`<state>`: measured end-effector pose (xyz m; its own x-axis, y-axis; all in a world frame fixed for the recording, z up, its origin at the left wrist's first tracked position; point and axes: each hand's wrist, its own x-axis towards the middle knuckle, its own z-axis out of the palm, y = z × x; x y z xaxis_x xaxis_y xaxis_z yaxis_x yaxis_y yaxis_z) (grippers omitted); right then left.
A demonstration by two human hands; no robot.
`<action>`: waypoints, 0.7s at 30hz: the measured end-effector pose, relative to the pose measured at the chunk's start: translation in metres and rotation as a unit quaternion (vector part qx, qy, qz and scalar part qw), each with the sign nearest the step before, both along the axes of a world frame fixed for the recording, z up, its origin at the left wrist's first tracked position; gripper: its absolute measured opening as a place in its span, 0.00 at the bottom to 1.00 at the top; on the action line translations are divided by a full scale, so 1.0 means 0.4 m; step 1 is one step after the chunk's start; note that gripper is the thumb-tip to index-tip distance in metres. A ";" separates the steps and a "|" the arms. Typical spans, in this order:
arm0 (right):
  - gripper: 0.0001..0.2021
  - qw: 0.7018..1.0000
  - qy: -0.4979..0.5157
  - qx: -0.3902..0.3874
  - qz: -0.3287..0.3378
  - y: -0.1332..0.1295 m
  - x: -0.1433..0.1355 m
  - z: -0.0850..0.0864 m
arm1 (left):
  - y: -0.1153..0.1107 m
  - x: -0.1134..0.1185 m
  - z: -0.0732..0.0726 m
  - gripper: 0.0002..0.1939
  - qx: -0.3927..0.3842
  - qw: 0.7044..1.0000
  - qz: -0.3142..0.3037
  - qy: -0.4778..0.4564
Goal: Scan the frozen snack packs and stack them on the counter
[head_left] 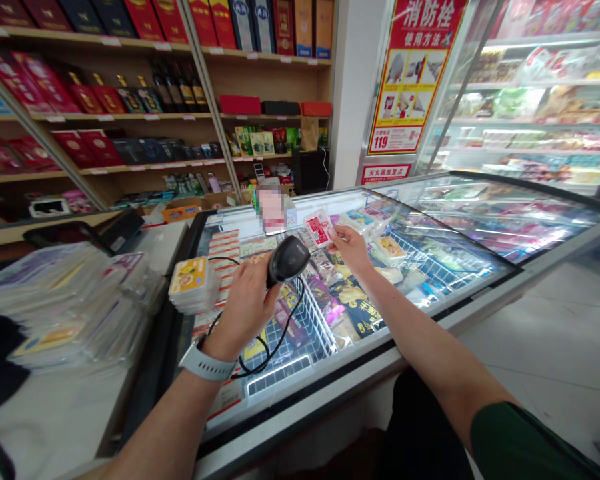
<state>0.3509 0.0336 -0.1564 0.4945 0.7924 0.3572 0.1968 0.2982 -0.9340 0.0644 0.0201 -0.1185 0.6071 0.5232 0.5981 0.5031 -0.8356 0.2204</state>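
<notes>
My left hand [247, 300], with a pale watch [207, 363] at its wrist, is wrapped round the handle of a black barcode scanner [290, 259]. The scanner's head points away to the right. Its black cable [276, 357] loops down over the freezer glass. Between the fingertips of my right hand [353, 250], a small flat clear pack [319, 229] with a red and white label is held up above the glass. Left of the scanner, a short stack of clear packs [193, 283] with a yellow label on top stands on the freezer.
Under the freezer's glass lid [420, 227] lie bagged goods in wire baskets [325, 320]. Many packs [80, 307] are piled on a counter at the left. A pixelated item [271, 210] stands at the far edge. Shelves of boxes and bottles [180, 90] line the back.
</notes>
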 end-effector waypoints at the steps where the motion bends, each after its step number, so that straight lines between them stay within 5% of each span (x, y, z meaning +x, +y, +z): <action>1: 0.30 1.000 0.000 0.001 0.001 0.000 0.000 0.000 | 0.000 0.000 -0.001 0.25 0.001 1.000 0.002 0.003; 21: 0.30 1.000 0.011 0.009 0.008 -0.005 -0.005 0.006 | -0.004 0.001 0.006 0.24 0.046 0.999 0.004 0.000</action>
